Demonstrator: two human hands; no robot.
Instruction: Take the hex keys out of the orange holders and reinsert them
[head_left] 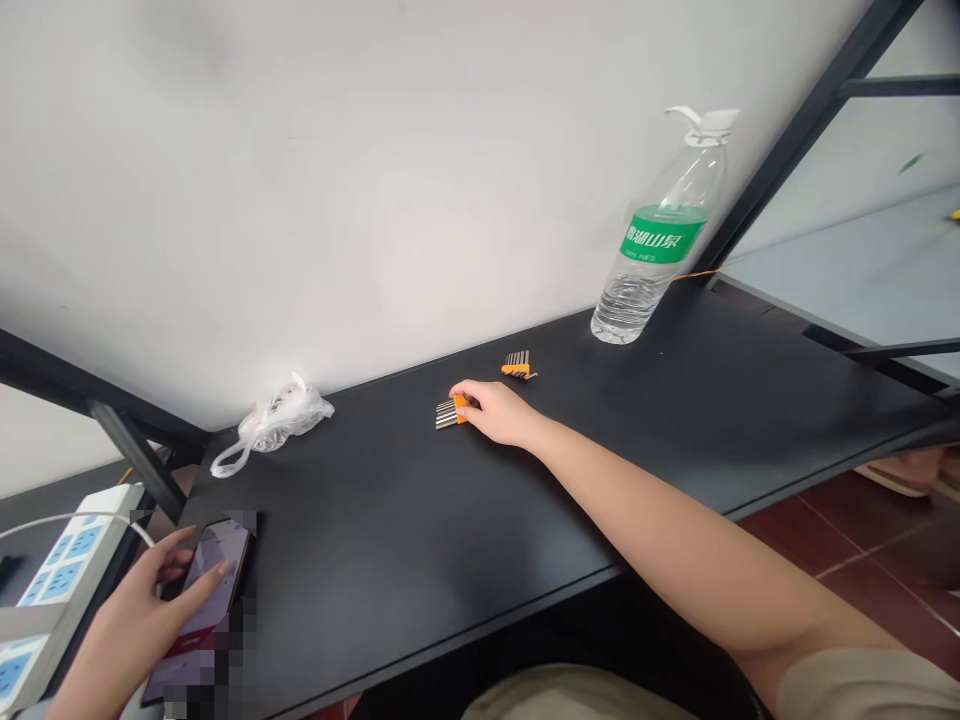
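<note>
My right hand (495,410) is closed on a hex key set (460,408), an orange plastic holder with several silver rods pointing left. The hand is over the middle of the black table, and its fingers hide part of the holder. A second orange hex key set (516,368) lies just behind it near the wall, rods upward and bent ends toward me. At the lower left, my left hand (142,610) grips a phone (217,560) by its side, thumb across the lit screen. The screen is partly blurred out, so its content is unclear.
A large water bottle (637,260) with a green label stands at the back right. Near the wall on the left lies a white plastic bag (281,415). A power strip (67,570) with a white cable is beside the black table (390,560). Black metal frames flank both ends.
</note>
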